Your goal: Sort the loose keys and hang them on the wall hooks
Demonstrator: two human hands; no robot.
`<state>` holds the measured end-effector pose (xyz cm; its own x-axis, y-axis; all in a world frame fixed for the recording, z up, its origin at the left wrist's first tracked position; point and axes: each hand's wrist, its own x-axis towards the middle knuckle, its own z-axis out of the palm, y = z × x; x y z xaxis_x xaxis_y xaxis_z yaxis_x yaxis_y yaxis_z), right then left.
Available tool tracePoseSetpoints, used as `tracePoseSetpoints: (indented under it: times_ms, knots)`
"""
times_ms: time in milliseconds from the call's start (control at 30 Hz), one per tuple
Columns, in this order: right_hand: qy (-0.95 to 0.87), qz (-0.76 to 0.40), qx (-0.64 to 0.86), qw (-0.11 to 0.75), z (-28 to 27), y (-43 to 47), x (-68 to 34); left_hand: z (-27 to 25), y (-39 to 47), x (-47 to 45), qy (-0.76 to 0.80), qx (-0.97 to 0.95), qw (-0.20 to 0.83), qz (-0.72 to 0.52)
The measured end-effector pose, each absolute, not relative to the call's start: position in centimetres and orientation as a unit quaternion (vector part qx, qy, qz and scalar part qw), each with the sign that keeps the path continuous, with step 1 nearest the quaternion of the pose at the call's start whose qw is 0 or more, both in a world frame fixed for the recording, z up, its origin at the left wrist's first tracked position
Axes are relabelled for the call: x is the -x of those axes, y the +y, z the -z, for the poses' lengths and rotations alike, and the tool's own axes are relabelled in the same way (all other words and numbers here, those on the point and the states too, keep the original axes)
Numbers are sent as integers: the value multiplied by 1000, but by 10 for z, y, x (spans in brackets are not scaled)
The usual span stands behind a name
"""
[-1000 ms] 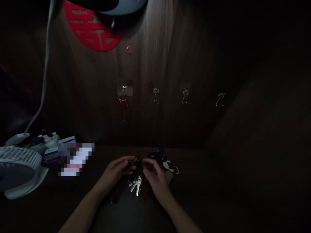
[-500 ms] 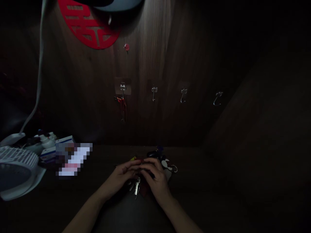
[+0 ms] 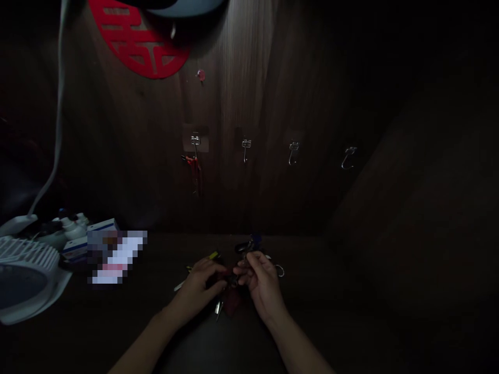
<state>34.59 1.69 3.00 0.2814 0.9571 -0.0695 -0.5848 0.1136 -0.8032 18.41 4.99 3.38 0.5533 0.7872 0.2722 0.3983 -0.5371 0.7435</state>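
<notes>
Head view, poor light. Left hand [image 3: 198, 286] lay palm down, fingers curled, thumb standing off the index with a small gap; whether it gripped anything, could not tell. Just beyond it, a yellow-edged item [image 3: 214, 255] lay partly hidden. Keys [image 3: 219, 307] hung or lay below the left thumb, one blade catching the light. A dark red piece [image 3: 234, 301] sat between the hands, low, its outline lost in shadow. Right hand [image 3: 265, 278] was half closed, thumb and index brought together near the top of the bundle; what lay in that pinch, too dark to say.

Judged handling: the work looked like sorting small parts by feel, best done with one hand steadying the bundle while the other's fingertips worked a single part. Loose keys could swing or snag; keeping them low over the table [image 3: 210, 348] seemed wise, and more light would have helped.

Surface, from the left: white slatted appliance [image 3: 29, 254], bottles [image 3: 72, 227], boxes [image 3: 103, 226], a pixelated patch; past the right hand, a metal ring [image 3: 279, 270]. Wood-grain wall [image 3: 249, 67] behind: red cut-out [image 3: 152, 49], then four hooks in a row, the leftmost bearing a red cord [image 3: 197, 171].
</notes>
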Motion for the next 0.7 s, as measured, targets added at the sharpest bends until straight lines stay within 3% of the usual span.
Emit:
tracePoseSetpoints:
  times_ms: [200, 333, 700]
  knots:
    - [-216, -562, 381, 701, -28, 18, -348, -37, 58, -176, 402, -771, 328, -369]
    - [-217, -578, 387, 685, -28, 19, -347, -40, 63, -167, 410, -773, 269, -404]
    - [-212, -608, 357, 677, -29, 15, -351, -92, 68, -143, 358, -843, 211, -341]
